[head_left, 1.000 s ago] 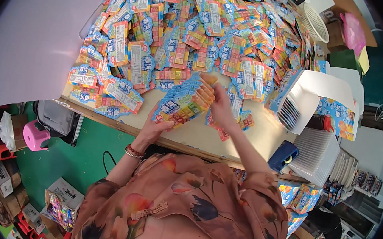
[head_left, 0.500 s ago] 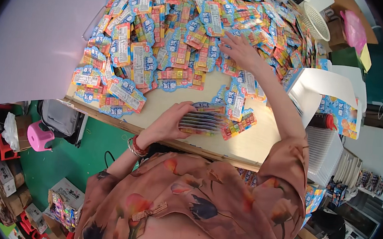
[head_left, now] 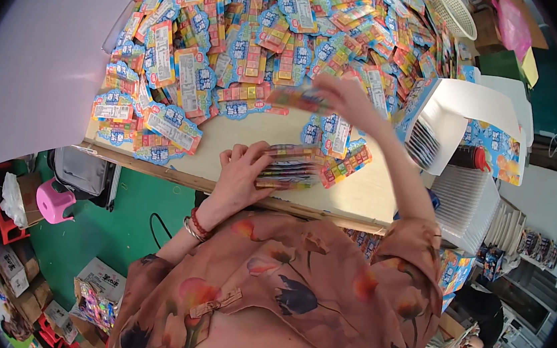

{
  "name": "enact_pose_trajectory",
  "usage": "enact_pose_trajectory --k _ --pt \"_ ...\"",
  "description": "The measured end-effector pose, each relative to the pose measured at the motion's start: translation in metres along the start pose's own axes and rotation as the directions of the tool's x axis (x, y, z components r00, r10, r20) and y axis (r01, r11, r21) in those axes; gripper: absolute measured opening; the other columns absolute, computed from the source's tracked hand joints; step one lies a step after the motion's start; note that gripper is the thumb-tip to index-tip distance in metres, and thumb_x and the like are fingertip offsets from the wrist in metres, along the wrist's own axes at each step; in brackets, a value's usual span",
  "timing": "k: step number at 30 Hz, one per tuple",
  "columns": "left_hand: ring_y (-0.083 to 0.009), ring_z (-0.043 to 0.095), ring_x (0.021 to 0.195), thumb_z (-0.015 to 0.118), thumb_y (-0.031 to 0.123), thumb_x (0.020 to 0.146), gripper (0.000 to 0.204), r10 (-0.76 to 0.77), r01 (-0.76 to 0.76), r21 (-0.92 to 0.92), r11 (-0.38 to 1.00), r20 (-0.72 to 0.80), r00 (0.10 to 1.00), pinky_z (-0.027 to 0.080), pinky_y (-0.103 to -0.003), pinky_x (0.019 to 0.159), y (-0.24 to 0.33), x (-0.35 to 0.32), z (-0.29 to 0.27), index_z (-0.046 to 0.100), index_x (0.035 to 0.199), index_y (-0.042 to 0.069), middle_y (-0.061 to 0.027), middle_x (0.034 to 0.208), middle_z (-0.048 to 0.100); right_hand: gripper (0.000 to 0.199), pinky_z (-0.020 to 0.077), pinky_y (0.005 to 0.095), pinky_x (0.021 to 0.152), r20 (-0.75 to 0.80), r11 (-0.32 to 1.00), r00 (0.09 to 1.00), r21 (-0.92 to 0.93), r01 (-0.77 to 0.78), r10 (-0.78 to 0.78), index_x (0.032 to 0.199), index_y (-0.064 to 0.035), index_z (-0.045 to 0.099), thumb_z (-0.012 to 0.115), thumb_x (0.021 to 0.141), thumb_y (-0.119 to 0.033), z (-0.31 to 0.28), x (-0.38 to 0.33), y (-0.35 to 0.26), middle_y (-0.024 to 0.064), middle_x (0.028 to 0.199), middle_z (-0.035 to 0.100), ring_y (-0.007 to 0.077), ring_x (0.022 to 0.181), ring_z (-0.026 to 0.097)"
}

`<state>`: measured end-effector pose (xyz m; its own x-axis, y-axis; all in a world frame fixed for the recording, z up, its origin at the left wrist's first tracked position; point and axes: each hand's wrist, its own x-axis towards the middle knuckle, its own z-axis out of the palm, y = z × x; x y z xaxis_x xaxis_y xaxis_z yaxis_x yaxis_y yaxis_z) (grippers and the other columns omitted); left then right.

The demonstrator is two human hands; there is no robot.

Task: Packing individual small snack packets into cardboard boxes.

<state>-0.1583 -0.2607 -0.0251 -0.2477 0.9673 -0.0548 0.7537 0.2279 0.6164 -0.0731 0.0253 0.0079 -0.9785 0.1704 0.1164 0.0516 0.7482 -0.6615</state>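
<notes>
A big heap of flat, colourful blister packs (head_left: 243, 50) with blue wavy-edged tops covers the far part of the pale table (head_left: 221, 143). Near the front edge, my left hand (head_left: 242, 170) grips the left end of a stack of packs (head_left: 290, 167) standing on their edges. My right hand (head_left: 349, 103), slightly blurred, pinches a single blister pack (head_left: 298, 99) above the table, between the heap and the stack. Just right of the stack lie loose packs, one of them a tilted blister pack (head_left: 348, 164).
On the right stands an open white-flapped box (head_left: 448, 116) with packs inside, beside a stack of clear plastic trays (head_left: 466, 212) and a red-lidded container (head_left: 474, 157). A white basket (head_left: 455, 13) sits far right. A pink stool (head_left: 54, 201) is on the green floor. Another person (head_left: 482, 318) is at lower right.
My right hand has come back from the heap toward me and now holds a blister pack. My left hand stays on the stack, its fingers more spread over the end.
</notes>
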Motion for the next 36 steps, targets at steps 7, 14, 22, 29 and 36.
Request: enact_pose_trajectory --k 7,14,22,29,36 --pt "-0.0323 0.04 0.117 0.084 0.039 0.059 0.068 -0.017 0.035 0.11 0.993 -0.158 0.987 0.026 -0.046 0.097 -0.003 0.002 0.016 0.057 0.118 0.016 -0.0112 0.136 0.04 0.015 0.0488 0.0421 0.066 -0.089 0.992 0.994 0.11 -0.056 0.066 0.102 -0.011 0.064 0.057 0.09 -0.017 0.076 -0.035 -0.019 0.0149 0.085 0.065 0.0352 0.078 0.062" --pt "-0.0415 0.024 0.137 0.081 0.05 0.066 0.101 0.034 0.052 0.17 0.984 -0.465 0.885 0.014 -0.061 0.11 -0.008 -0.001 0.026 0.032 0.144 0.01 -0.0221 0.143 0.029 0.02 0.0495 0.0399 0.072 0.06 0.955 0.978 0.211 -0.207 0.199 0.102 -0.0098 0.066 0.055 0.093 -0.024 0.09 -0.047 -0.048 0.0133 0.09 0.067 0.0338 0.085 0.063" --pt "-0.0342 0.047 0.118 0.085 0.014 0.064 0.093 0.161 -0.181 -0.318 0.931 -0.089 0.983 0.046 -0.039 0.097 -0.032 0.001 0.017 0.035 0.143 0.009 -0.0169 0.128 0.041 0.049 0.0461 0.0402 0.091 -0.214 0.894 0.873 0.201 -0.4 0.438 0.122 -0.0049 0.058 0.065 0.087 -0.038 0.055 -0.077 -0.038 0.0162 0.117 0.062 0.0291 0.107 0.06" --pt "-0.0332 0.046 0.118 0.083 0.01 0.064 0.088 0.171 -0.205 -0.354 0.913 -0.124 0.977 0.046 -0.039 0.098 -0.032 0.003 0.018 0.039 0.14 0.01 -0.0155 0.127 0.041 0.121 0.0286 0.0694 0.098 -0.414 0.591 0.697 -0.37 -0.717 0.585 0.152 -0.0138 0.008 0.073 0.064 -0.066 0.073 -0.094 -0.01 0.0262 0.152 0.016 0.048 0.139 0.016" --pt "-0.0341 0.046 0.119 0.083 0.01 0.064 0.089 0.163 -0.194 -0.356 0.914 -0.114 0.98 0.045 -0.038 0.099 -0.032 0.002 0.017 0.038 0.141 0.01 -0.0162 0.128 0.041 0.101 0.0386 0.0527 0.102 -0.351 0.683 0.735 -0.284 -0.673 0.579 0.15 -0.0103 0.019 0.076 0.072 -0.041 0.072 -0.097 -0.004 0.0274 0.147 0.026 0.047 0.136 0.026"
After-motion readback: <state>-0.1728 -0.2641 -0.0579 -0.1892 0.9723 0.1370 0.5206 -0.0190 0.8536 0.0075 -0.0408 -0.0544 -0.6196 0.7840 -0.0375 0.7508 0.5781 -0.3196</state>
